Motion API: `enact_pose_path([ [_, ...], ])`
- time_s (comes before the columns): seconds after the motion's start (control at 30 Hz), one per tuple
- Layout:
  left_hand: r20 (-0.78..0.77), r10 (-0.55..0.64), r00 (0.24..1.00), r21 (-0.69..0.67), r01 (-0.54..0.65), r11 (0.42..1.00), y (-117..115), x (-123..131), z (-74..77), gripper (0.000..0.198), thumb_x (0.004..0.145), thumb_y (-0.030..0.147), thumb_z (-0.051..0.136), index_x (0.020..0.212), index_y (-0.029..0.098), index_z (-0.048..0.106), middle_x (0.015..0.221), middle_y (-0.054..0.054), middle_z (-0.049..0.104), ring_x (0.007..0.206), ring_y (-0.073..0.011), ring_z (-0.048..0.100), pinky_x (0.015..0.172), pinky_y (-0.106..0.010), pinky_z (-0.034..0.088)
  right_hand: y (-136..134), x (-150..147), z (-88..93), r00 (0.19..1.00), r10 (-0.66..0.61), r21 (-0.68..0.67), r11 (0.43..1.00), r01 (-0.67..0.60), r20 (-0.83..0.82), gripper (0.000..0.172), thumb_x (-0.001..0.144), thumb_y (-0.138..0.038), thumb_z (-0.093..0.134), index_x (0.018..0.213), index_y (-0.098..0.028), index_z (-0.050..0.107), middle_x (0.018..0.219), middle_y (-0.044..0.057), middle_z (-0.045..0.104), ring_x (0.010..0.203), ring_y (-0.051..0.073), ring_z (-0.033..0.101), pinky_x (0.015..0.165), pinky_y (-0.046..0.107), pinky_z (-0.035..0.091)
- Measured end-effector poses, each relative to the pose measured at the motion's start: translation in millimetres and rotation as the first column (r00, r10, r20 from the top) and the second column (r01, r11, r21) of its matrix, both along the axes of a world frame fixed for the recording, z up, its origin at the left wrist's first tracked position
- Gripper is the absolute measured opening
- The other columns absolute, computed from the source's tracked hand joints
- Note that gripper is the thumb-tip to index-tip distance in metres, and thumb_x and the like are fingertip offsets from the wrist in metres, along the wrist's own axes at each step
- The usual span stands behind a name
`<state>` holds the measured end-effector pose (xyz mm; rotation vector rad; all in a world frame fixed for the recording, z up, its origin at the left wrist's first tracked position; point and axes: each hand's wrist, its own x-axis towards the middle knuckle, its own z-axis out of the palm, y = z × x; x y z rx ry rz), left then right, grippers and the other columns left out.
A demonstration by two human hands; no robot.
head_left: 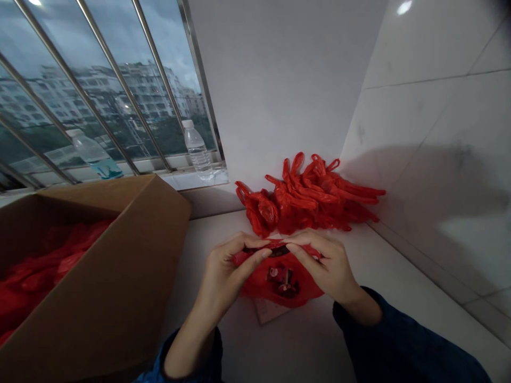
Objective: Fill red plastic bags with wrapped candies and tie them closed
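Observation:
A red plastic bag (255,284) lies in front of me on the white surface. My left hand (225,263) pinches its upper edge between thumb and fingers. From the other side, my right hand (327,260) grips the same edge, thumb close to the left thumb. A dark strip (277,251) shows between the two hands; whether it is an object or the bag's shadowed opening, I cannot tell. Small wrapped pieces (283,279) with dark and pinkish colours show at the bag's middle. Part of a flat pale card or sheet (271,311) sticks out under the bag.
Several red plastic bags (307,197) are bunched against the back wall. A large cardboard box (120,260) at left holds more red bags (48,271). Two plastic bottles, one clear (197,151) and one with a teal lower part (96,157), stand by the barred window. A tiled wall (439,159) bounds the right.

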<state>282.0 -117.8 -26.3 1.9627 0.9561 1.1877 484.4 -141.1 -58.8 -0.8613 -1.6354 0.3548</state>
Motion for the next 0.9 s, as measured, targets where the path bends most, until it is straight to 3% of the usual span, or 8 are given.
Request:
enact_pose_path([
  [0.23,0.087,0.025,0.996,0.032,-0.028,0.999,-2.4,4.4,-2.1,0.009,0.087,0.022,0.071,0.078,0.019,0.072,0.077,0.0,0.071,0.071,-0.0126,0.064,0.069,-0.021,0.048,-1.6,-3.7,-2.8,0.988,0.043,-0.133,0.989,-0.063,-0.147,0.009,0.094,-0.022,0.062,0.09,-0.024,0.069,0.089,-0.001,0.074,0.081,0.014,0.068,0.077,0.026,0.051],
  [0.4,0.051,0.061,0.997,0.002,-0.061,0.998,-4.5,9.7,-4.9,0.012,0.089,0.025,0.069,0.079,0.018,0.071,0.076,-0.001,0.07,0.071,-0.0129,0.063,0.069,-0.022,0.047,-0.4,-4.7,-4.3,0.965,0.079,-0.294,0.943,-0.153,-0.249,0.011,0.095,-0.032,0.06,0.092,-0.024,0.067,0.079,-0.002,0.068,0.07,0.012,0.063,0.066,0.024,0.05],
  [0.5,0.034,0.06,0.998,-0.012,-0.059,0.998,-5.9,13.5,-4.6,0.016,0.089,0.028,0.068,0.078,0.017,0.07,0.076,-0.001,0.069,0.072,-0.0136,0.062,0.069,-0.022,0.046,1.0,-5.1,-3.7,0.967,0.103,-0.315,0.933,-0.175,-0.232,0.013,0.093,-0.035,0.063,0.096,-0.023,0.068,0.087,0.0,0.071,0.079,0.015,0.066,0.073,0.026,0.052],
  [0.7,0.046,0.033,0.998,-0.106,-0.028,0.994,-5.7,15.0,-2.4,0.03,0.096,0.034,0.055,0.077,0.016,0.069,0.073,-0.002,0.066,0.069,-0.0141,0.058,0.065,-0.022,0.044,2.6,-6.5,-4.9,0.956,0.086,-0.37,0.909,-0.19,-0.28,0.018,0.092,-0.039,0.063,0.087,-0.023,0.067,0.077,-0.002,0.068,0.07,0.013,0.063,0.063,0.023,0.05],
  [0.83,0.028,0.01,1.0,-0.119,-0.007,0.993,-4.0,13.9,-2.5,0.023,0.093,0.035,0.059,0.09,0.017,0.074,0.087,-0.005,0.073,0.081,-0.0174,0.065,0.074,-0.025,0.048,3.7,-6.2,-4.3,0.959,0.107,-0.355,0.913,-0.199,-0.263,0.016,0.092,-0.038,0.063,0.088,-0.023,0.068,0.081,-0.001,0.068,0.075,0.014,0.064,0.07,0.025,0.051],
  [0.9,0.036,0.017,0.999,-0.141,-0.012,0.99,-3.1,14.3,-3.6,0.019,0.09,0.034,0.064,0.086,0.017,0.073,0.085,-0.005,0.073,0.079,-0.0178,0.065,0.073,-0.025,0.049,4.5,-6.1,-4.0,0.967,0.115,-0.358,0.913,-0.194,-0.229,0.018,0.092,-0.039,0.062,0.087,-0.023,0.067,0.08,-0.001,0.066,0.073,0.014,0.061,0.069,0.025,0.05],
])
